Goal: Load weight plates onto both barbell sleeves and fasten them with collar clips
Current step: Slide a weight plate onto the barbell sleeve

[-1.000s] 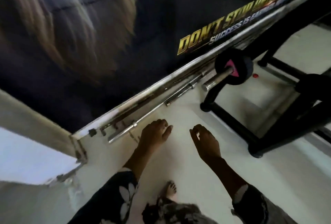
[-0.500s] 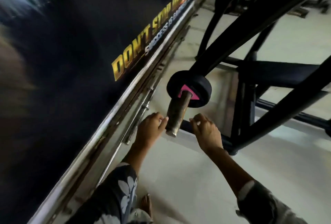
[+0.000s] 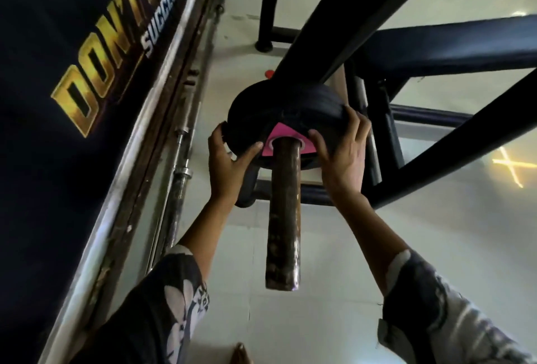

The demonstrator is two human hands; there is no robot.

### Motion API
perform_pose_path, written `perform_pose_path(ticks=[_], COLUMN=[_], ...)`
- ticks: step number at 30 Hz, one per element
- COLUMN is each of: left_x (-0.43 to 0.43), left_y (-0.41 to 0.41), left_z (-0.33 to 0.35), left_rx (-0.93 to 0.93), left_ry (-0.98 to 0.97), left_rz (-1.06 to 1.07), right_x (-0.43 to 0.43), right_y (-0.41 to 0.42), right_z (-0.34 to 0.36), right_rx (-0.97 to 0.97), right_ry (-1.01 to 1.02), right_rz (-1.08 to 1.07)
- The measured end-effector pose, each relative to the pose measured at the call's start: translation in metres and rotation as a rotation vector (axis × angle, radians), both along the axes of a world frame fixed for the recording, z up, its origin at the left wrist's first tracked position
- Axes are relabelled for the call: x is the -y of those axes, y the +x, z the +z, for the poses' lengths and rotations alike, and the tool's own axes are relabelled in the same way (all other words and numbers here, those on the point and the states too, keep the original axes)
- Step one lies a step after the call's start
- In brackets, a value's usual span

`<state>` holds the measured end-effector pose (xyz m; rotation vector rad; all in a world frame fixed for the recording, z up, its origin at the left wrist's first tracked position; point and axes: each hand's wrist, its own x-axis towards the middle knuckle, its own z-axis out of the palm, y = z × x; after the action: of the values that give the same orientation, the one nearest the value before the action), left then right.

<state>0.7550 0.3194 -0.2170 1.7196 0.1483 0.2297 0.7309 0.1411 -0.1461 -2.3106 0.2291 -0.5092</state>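
A rusty brown barbell sleeve (image 3: 283, 218) points toward me, its end near the middle of the view. Black weight plates (image 3: 270, 103) with a pink label (image 3: 277, 142) sit far up the sleeve against the rack. My left hand (image 3: 228, 166) grips the plates' left rim, thumb on the front face. My right hand (image 3: 341, 150) grips the right rim, fingers wrapped over the edge. No collar clip is visible on the sleeve.
A black rack frame (image 3: 328, 26) crosses above the plates and a padded bench (image 3: 453, 46) lies to the right. Spare chrome bars (image 3: 181, 166) lie on the floor along the wall with a banner (image 3: 96, 70) at left. Pale floor (image 3: 377, 247) spreads below.
I have stepped in close to the sleeve. Both hands rose from beside the sleeve's end and took hold of the plates' rims.
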Motion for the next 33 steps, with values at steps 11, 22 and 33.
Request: perform_pose_path(ticks=[11, 22, 33], left_x=[-0.005, -0.009, -0.019], left_y=[0.003, -0.045, -0.197], left_z=[-0.002, 0.027, 0.019], left_rx=[0.129, 0.230, 0.249], left_ry=[-0.086, -0.094, -0.165], left_rz=[0.038, -0.078, 0.058], right_x=[0.000, 0.021, 0.003], right_y=[0.002, -0.034, -0.193], right_z=[-0.012, -0.027, -0.042], right_rx=[0.128, 0.146, 0.105], right_ry=[0.137, 0.411, 0.394], right_rz=[-0.130, 0.137, 0.061])
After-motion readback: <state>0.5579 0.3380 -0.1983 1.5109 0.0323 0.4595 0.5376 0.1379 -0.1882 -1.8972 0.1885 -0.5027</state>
